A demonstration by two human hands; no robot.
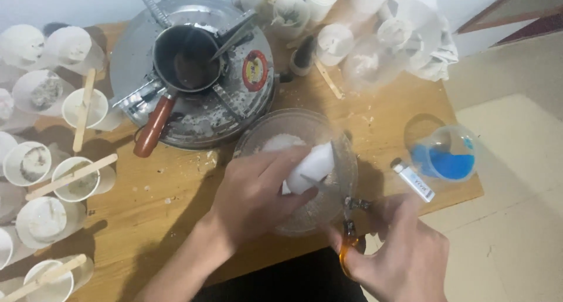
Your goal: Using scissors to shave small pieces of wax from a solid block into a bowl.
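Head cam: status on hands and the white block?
Left hand grips white block over glass bowl. Right hand holds scissors, blades at block. Metal pot and blue cup stand apart, nothing in the way.

Both forearms are bare, with no sleeves, gloves, rings or watch showing. The left hand [258, 190] and right hand [404, 252] have short nails. Dark clothing shows below, between the arms.

your left hand [258, 190] grips a white block [311, 168] over the clear glass bowl [346, 161] of white flakes. your right hand [404, 249] holds orange-handled scissors [346, 220], blades against the block. beside the bowl lie a small white tube [413, 180] and a cup of blue powder [443, 155].
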